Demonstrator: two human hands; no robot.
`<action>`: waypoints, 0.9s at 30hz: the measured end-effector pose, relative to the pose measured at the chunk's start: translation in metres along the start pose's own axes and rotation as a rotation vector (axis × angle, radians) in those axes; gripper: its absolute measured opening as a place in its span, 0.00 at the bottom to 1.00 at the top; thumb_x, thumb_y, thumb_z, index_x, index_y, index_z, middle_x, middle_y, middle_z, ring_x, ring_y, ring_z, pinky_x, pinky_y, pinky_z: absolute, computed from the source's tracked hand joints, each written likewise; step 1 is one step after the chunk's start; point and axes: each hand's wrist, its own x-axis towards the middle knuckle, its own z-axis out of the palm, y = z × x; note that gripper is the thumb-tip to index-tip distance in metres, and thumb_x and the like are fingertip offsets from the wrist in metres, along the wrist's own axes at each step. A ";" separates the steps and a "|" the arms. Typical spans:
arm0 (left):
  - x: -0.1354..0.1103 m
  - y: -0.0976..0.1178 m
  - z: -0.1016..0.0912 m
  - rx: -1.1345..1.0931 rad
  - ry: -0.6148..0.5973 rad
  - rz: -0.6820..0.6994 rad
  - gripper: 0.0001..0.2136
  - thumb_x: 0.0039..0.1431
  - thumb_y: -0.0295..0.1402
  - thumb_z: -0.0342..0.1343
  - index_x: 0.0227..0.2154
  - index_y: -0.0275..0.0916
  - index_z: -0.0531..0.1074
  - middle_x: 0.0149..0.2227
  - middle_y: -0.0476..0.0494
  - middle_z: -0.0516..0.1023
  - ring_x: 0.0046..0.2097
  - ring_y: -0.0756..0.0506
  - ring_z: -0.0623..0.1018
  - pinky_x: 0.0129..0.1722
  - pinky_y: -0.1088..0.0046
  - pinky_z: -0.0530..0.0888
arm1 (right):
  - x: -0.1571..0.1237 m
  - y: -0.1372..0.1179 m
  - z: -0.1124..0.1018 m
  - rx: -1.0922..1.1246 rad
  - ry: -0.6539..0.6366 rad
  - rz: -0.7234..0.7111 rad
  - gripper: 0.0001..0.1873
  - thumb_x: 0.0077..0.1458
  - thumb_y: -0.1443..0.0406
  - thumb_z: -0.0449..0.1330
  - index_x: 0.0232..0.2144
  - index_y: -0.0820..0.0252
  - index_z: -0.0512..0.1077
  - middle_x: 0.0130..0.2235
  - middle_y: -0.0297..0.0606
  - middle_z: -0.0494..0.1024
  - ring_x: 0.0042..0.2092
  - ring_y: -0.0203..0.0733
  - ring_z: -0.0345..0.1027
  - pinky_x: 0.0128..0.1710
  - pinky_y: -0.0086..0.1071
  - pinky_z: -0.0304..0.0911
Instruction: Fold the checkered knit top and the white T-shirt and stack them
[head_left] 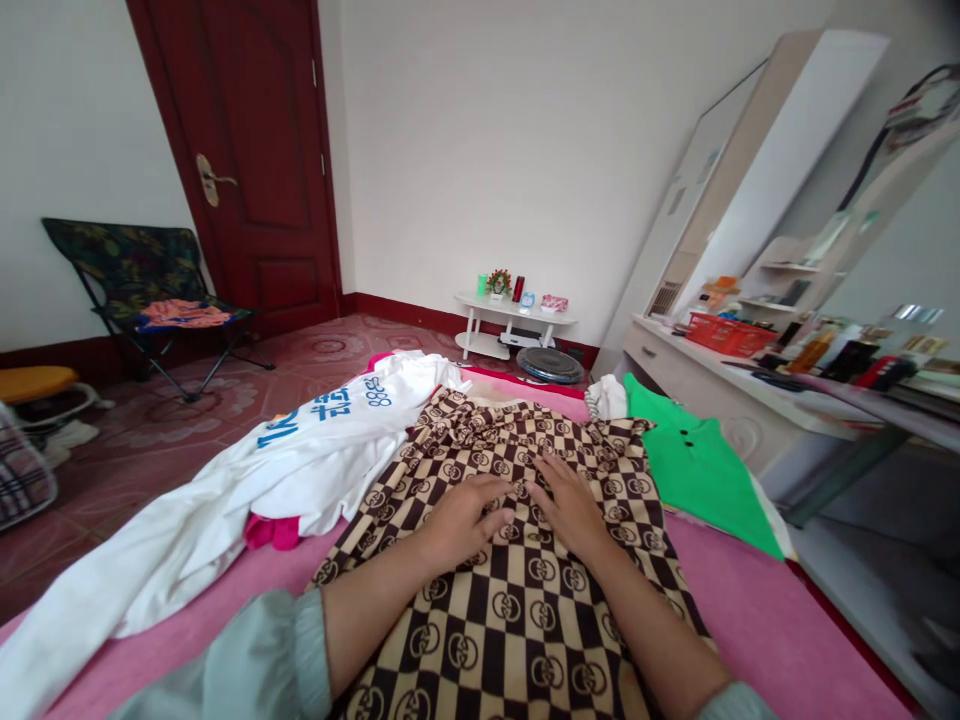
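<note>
Both hands lie palm down near the middle of the checked garment, with neither gripping the cloth. The left hand (463,522) has its fingers together and slightly bent, pointing right, thumb held apart; the right hand (568,508) has its fingers loosely spread, pointing far and a little left. Their fingertips come near each other without touching.

The brown and tan checked garment (491,640) lies spread on a pink bed cover (757,610), between a white garment on the left and a green one on the right. Its long axis runs from near to far, almost straight away from the person. The far end is bunched into folds, with one corner poking right towards the green cloth; the near end runs out of view.

The white garment (330,440), printed with blue characters, lies aslant, its long sleeve stretching to the near left. A bright pink cloth (271,530) shows beneath it. The green garment (701,470) has two dark buttons. Farther right, a white counter (652,345) carries a red basket (727,335) and bottles (817,345).
</note>
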 end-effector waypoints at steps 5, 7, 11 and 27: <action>0.041 -0.028 -0.033 -0.044 0.230 -0.210 0.14 0.60 0.34 0.48 0.44 0.37 0.74 0.44 0.44 0.78 0.45 0.46 0.76 0.49 0.71 0.70 | -0.002 0.006 0.006 0.011 0.015 0.013 0.27 0.61 0.54 0.45 0.57 0.58 0.63 0.62 0.40 0.59 0.63 0.46 0.48 0.62 0.45 0.42; 0.063 -0.042 -0.057 0.173 0.334 -0.284 0.14 0.60 0.30 0.47 0.45 0.38 0.73 0.46 0.44 0.76 0.47 0.46 0.75 0.51 0.71 0.69 | -0.002 0.006 0.005 0.012 0.034 0.012 0.26 0.61 0.55 0.45 0.57 0.58 0.64 0.62 0.40 0.60 0.63 0.46 0.49 0.61 0.45 0.43; 0.095 -0.063 -0.090 0.596 0.207 -0.508 0.19 0.55 0.29 0.51 0.51 0.40 0.67 0.51 0.39 0.71 0.52 0.42 0.72 0.49 0.69 0.68 | -0.002 0.004 0.004 0.023 0.045 0.018 0.25 0.61 0.55 0.45 0.56 0.57 0.64 0.62 0.39 0.60 0.63 0.46 0.49 0.61 0.46 0.43; 0.088 -0.054 -0.077 0.910 -0.375 0.009 0.22 0.52 0.24 0.50 0.49 0.47 0.71 0.43 0.38 0.73 0.39 0.40 0.76 0.38 0.65 0.70 | -0.002 0.004 0.003 0.053 0.039 0.036 0.26 0.60 0.55 0.46 0.56 0.57 0.64 0.62 0.39 0.60 0.63 0.46 0.49 0.61 0.45 0.44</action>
